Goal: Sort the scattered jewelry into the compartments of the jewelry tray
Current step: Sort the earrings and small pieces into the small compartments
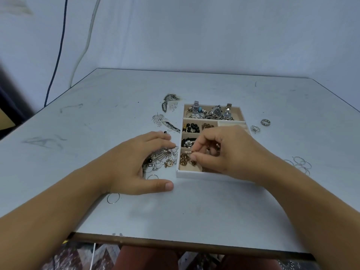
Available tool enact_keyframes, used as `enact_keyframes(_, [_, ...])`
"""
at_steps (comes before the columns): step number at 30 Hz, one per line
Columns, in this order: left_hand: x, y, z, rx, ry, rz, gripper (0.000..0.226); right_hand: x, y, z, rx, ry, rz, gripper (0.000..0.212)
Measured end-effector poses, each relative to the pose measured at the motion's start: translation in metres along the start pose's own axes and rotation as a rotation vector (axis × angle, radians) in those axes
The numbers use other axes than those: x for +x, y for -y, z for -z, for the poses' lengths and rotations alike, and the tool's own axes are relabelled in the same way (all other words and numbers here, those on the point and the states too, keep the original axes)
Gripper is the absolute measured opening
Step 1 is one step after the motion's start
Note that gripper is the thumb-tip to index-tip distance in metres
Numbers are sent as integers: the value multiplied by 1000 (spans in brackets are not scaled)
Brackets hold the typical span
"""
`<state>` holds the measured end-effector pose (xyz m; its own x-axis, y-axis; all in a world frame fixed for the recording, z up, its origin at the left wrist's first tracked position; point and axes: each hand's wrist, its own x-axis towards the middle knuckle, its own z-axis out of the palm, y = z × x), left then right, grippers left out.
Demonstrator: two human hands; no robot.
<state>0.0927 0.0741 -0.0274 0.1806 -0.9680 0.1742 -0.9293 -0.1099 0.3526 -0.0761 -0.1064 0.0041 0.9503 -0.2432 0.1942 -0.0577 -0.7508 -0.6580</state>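
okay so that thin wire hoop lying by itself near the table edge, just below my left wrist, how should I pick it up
The wire hoop lies flat on the table with clear space around it. Probably come straight down from above and pinch one arc of the rim between thumb and fingertip. It looks too thin and flat to grab whole, so sliding it to the near edge may help.

A grey table [194, 207] is taking up most of the view, its top showing dark scuffs and pen marks. Behind the table, a pale wall [214, 36] is rising as the backdrop. Two cables are hanging down that wall past the table's far left corner: a dark cable [58, 55] and, just to its right, a white cable [85, 45]. Below the table's near edge, a patterned floor [81, 258] is showing.
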Motion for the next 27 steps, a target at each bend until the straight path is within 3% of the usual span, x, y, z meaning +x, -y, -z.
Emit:
enact_keyframes(6, [0,1,0,-8,-4,-2,87,0,0,-4,-230,28,51,11])
enact_keyframes(13, [1,2,-1,-20,-19,-15,85,-1,1,-5,-225,28,122,9])
enact_keyframes(19, [-5,10,16,-329,-185,99,57,1,2,-4,-196,-9,122,8])
enact_keyframes(27, [-22,21,37,-50,-158,142,32,18,14,-6,-278,4,185,9])
